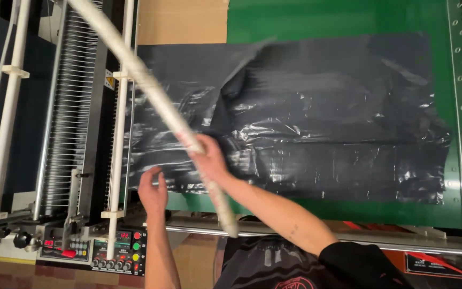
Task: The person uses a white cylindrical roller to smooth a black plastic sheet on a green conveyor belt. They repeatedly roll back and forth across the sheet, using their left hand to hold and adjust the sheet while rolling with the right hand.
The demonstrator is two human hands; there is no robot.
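Your right hand [209,158] grips the long white stiff tube [151,91] mid-length over the thin, slippery black plastic sheet [316,118] on the green table [327,21], left hand [153,192] open, fingers at its near edge.

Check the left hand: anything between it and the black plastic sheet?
Nothing visible does. The left hand is open, its fingertips at the near left edge of the black plastic sheet on the green table. The white rod in the right hand crosses the sheet beside it, not between.
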